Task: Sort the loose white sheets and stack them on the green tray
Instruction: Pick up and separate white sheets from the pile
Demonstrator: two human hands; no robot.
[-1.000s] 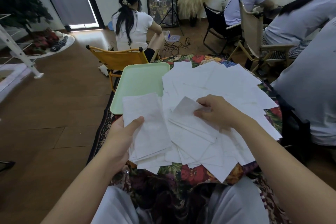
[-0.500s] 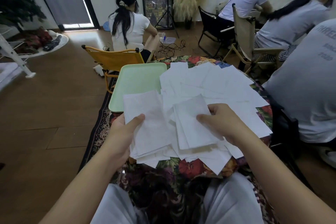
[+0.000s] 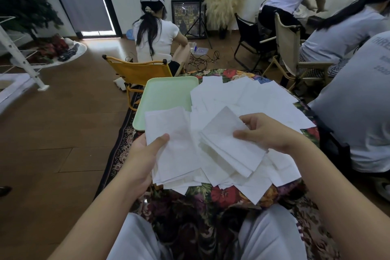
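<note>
— Now, near you: what do your hands hold?
— Your left hand grips a gathered stack, thumb on top. Your right hand pinches one sheet.
— And farther out?
— Loose white sheets cover the floral cloth; the green tray lies beyond your stack, left.

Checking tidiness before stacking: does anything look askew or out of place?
Yes. The loose white sheets lie fanned at mixed angles over the floral cloth, some overlapping the green tray rim.
</note>
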